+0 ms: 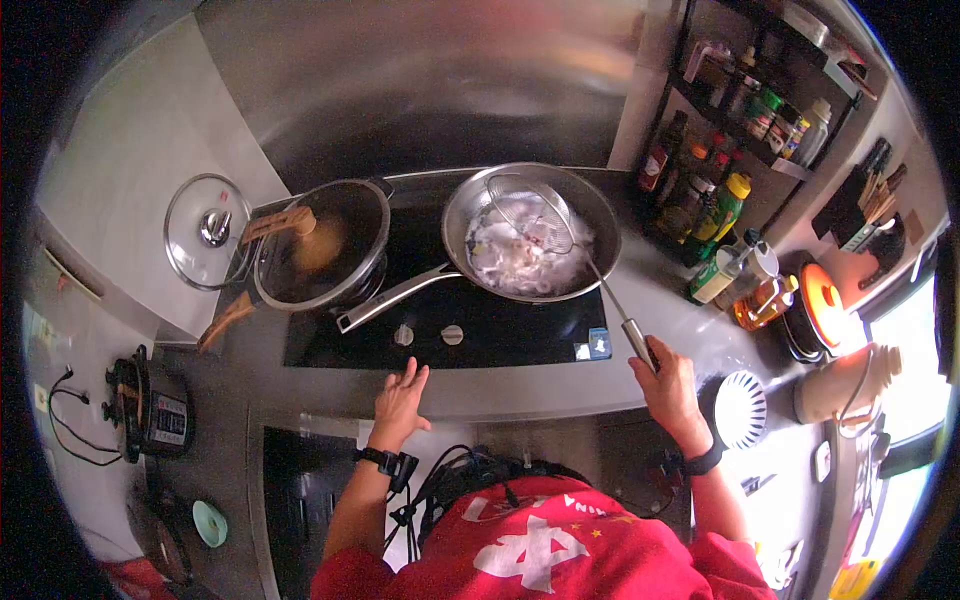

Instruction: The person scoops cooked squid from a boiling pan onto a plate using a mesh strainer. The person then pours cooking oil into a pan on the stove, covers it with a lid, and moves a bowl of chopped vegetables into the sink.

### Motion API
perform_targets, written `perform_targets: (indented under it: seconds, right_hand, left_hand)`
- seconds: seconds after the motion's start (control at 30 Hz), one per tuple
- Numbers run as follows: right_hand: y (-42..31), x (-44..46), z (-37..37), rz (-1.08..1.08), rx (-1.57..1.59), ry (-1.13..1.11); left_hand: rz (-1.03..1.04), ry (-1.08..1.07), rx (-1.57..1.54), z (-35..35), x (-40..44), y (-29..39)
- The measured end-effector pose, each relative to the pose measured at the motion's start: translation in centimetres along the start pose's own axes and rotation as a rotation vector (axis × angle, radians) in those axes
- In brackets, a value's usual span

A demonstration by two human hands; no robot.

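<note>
My right hand (668, 385) is closed around the handle of a wire strainer (636, 335). The strainer's mesh end rests in or just over a steel frying pan (608, 212) on the right part of the black cooktop (520, 335). Inside the pan, pale chunks (520, 265) sit in whitish, foamy liquid. My left hand (400, 403) is in front of the cooktop knobs with its fingers apart, holding nothing. The pan's long handle (398, 298) points toward the lower left, above the left hand and apart from it.
On the left stands a pot (375, 225) with a wooden utensil (280, 224) across it. A glass lid (205, 250) leans by the wall. Bottles (722, 205) and a spice rack (770, 140) line the right. A striped plate (740, 410) lies beside my right wrist.
</note>
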State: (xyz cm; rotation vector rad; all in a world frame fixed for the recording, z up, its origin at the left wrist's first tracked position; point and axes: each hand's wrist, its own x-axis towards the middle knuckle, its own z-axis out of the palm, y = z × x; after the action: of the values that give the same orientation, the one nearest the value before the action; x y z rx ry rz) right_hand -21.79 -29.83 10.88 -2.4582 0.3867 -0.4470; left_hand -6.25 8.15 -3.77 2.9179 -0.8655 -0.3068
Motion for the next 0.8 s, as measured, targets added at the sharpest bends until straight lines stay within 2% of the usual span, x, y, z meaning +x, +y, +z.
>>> perform_targets:
  seconds: [0.23,0.37,0.43,0.67,0.8]
  right_hand:
    - [2.9,2.3,1.0,0.013,-0.173,0.034]
    - [4.4,4.4,1.5,-0.056,-0.24,0.136]
    - [4.8,5.3,1.9,0.019,-0.292,0.098]
    - [5.4,7.0,3.5,-0.041,-0.242,0.132]
    - [3.9,7.6,3.7,0.014,-0.154,-0.007]
  left_hand:
    - [-0.007,0.019,0.001,0.1,-0.1,0.1]
    - [-0.011,0.018,-0.01,-0.2,-0.2,0.1]
    - [-0.009,0.02,-0.013,0.1,-0.2,-0.2]
    - [-0.021,0.001,0.003,0.4,0.1,-0.3]
    - [-0.019,-0.041,-0.014,0.5,0.2,-0.5]
